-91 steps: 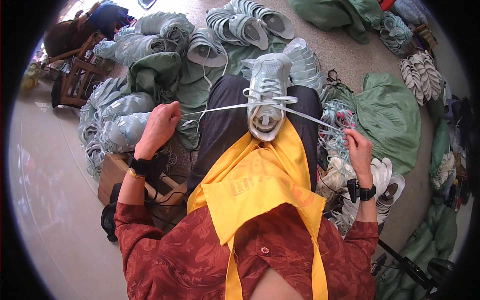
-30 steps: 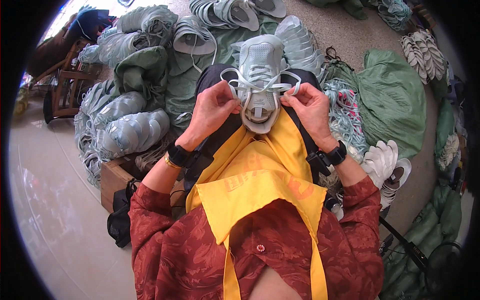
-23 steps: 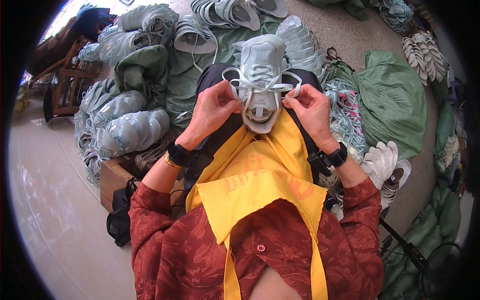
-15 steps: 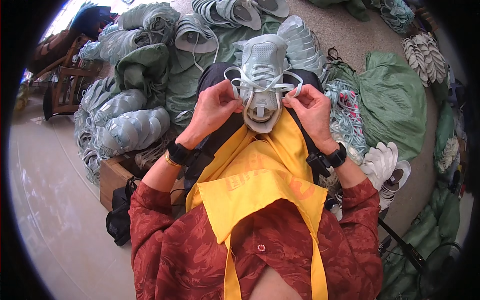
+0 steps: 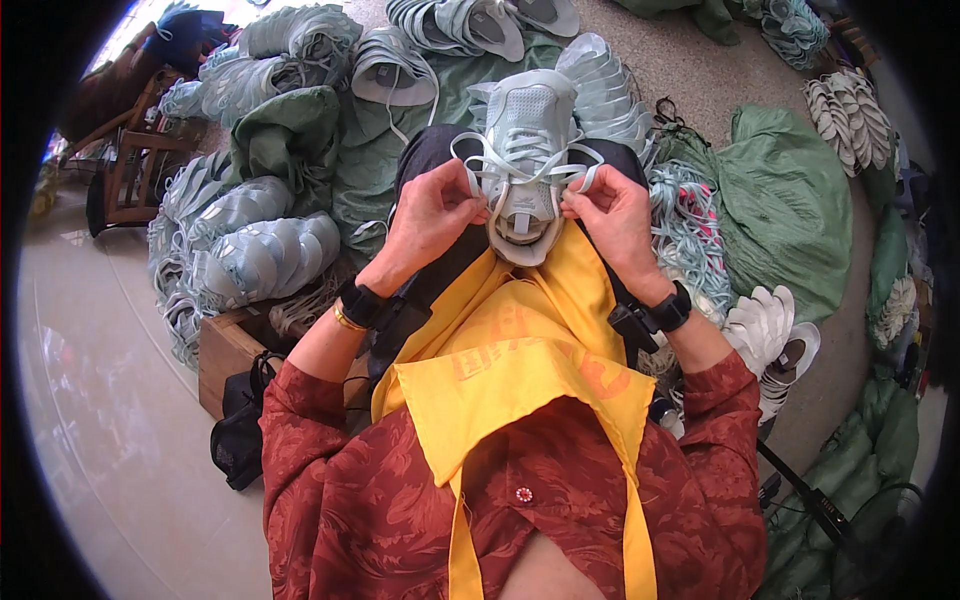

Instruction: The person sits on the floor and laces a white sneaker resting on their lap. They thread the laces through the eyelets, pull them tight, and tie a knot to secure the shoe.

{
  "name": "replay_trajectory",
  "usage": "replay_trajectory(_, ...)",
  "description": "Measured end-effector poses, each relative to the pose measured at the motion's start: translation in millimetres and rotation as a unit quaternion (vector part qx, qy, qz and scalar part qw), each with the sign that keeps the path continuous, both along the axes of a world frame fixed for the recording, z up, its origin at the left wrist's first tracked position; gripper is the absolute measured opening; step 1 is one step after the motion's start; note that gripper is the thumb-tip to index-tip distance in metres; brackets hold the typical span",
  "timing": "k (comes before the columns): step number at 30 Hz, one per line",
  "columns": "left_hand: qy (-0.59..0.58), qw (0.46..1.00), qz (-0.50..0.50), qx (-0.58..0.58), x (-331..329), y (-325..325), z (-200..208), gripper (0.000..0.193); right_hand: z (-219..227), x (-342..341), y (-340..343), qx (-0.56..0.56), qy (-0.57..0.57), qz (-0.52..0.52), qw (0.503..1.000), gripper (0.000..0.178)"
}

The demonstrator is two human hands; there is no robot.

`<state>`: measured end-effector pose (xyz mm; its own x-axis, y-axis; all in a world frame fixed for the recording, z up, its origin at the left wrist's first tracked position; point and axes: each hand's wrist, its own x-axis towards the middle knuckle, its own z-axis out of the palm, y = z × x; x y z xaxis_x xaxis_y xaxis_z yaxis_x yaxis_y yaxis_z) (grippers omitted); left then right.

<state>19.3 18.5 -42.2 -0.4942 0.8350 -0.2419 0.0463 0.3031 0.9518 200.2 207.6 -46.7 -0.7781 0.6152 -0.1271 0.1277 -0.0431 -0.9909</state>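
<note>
A pale grey-blue shoe upper [image 5: 524, 215] rests between my knees, its toe pointing away from me. White shoelaces [image 5: 527, 155] run crisscross up its front and stand out in a loop at either side. My left hand [image 5: 440, 212] pinches a lace at the left edge of the upper, thumb against forefinger. On the opposite edge my right hand [image 5: 612, 212] pinches the other lace the same way. Both hands sit level with the tongue's tab, close against the upper. The lace ends are hidden in my fingers.
Stacks of nested pale uppers [image 5: 270, 258] lie to the left and far side, on green sacking. A wooden box [image 5: 226, 365] stands by my left elbow. Bundled laces [image 5: 690, 225], a green sack [image 5: 785, 200] and white uppers [image 5: 762, 325] are on the right.
My right hand has shifted slightly left toward the upper, and its lace loop has drawn in a little. My left hand keeps its pinch almost unmoved.
</note>
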Motion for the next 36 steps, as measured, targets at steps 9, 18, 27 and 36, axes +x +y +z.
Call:
replay_trajectory(9,-0.034,0.998,0.039,0.034,3,1,1,0.007,0,1,7,0.048,-0.016,0.031,0.998,0.008)
replay_trajectory(18,-0.020,0.990,0.097,0.098,5,11,-9,0.005,-3,4,8,0.035,-0.005,0.043,0.998,0.008)
replay_trajectory(27,0.213,0.973,0.092,0.017,15,18,15,0.010,-1,4,7,0.043,-0.012,0.040,0.998,0.008)
replay_trajectory(36,0.369,0.925,0.030,0.087,26,26,12,0.011,-3,4,7,0.032,0.009,0.024,0.999,0.007)
